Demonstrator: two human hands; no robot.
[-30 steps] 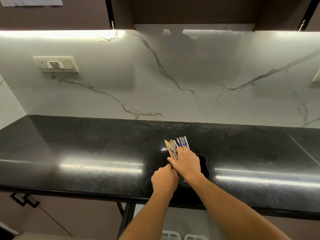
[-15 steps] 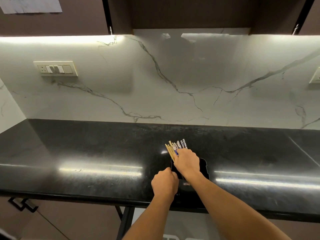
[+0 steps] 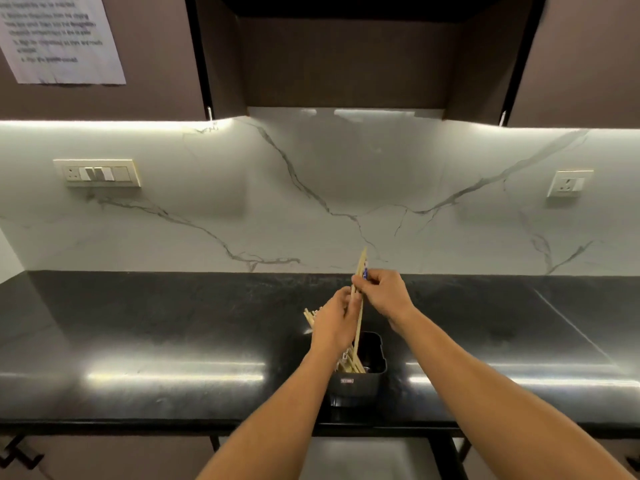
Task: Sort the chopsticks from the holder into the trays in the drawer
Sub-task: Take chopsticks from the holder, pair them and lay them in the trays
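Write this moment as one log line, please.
right hand: pinches raised chopsticks | left hand: grips leaning bundle | holder: upright on counter

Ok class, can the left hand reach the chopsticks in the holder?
Likely yes: the left hand seems to be gripping those chopsticks, and the holder is open on top.

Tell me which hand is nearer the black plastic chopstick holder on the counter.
Left. The left hand sits just above the black plastic chopstick holder, gripping the leaning wooden chopsticks. The right hand is higher and farther back, pinching the raised pale chopsticks.
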